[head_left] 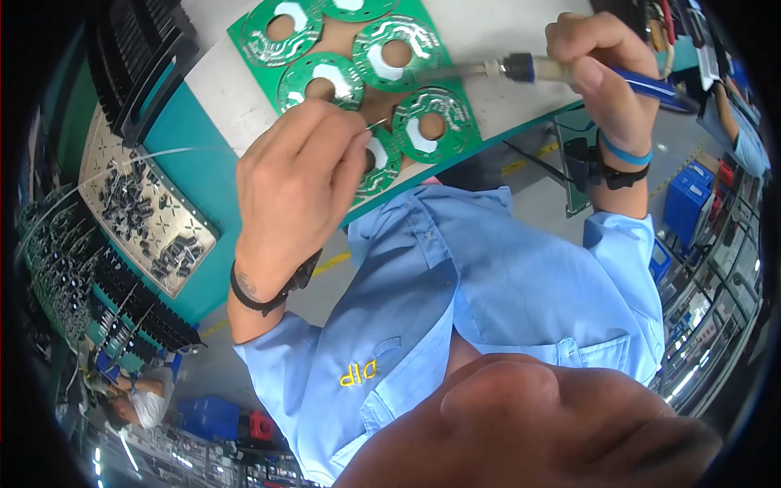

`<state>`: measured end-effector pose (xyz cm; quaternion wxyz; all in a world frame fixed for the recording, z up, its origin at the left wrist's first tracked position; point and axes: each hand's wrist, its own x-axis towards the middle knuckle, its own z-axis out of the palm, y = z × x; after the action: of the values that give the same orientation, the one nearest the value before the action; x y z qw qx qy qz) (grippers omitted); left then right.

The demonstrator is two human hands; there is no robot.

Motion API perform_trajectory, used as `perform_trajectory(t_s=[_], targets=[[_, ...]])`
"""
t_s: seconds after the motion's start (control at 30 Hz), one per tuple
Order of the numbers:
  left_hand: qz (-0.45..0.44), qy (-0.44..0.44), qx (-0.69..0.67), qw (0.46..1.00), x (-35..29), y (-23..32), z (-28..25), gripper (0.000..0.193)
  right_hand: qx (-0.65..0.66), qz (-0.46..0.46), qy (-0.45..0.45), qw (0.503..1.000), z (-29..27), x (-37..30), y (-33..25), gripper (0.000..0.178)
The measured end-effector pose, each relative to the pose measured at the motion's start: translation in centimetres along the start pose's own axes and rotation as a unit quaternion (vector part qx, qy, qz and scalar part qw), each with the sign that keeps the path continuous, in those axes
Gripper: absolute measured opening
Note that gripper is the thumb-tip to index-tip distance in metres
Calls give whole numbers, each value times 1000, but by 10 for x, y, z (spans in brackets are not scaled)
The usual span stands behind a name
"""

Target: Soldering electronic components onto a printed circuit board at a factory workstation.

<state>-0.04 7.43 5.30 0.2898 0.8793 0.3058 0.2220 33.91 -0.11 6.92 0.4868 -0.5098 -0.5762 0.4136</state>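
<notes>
A green circuit board panel with several ring-shaped boards, each with a round hole and a white patch, lies at the table's near edge. My right hand is closed round a soldering iron with a blue-ended handle. Its blurred tip reaches left over a ring board; whether it touches cannot be made out. Over the panel's lower left, my left hand pinches a thin solder wire, its silvery end sticking out past the fingertips. That hand hides part of the nearest left ring.
On the left stands a pale tray of small black components. Black racks rise behind it, and more boards stand in a rack farther left. A thin pale strand crosses above the tray. Other people work in the background, near blue crates.
</notes>
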Motion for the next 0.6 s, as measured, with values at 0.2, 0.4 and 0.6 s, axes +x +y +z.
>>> perform_trajectory(t_s=[0.2,0.4,0.6], targets=[[-12,12,-11,1000,-1,-3,1,12,-143,-106,273,945,28,-22,15,11],[11,19,-12,1000,-1,-5,1,12,-208,-170,262,927,31,-47,24,18],[27,12,-11,1000,1,-6,2,13,-116,-224,50,966,48,-74,3,21]])
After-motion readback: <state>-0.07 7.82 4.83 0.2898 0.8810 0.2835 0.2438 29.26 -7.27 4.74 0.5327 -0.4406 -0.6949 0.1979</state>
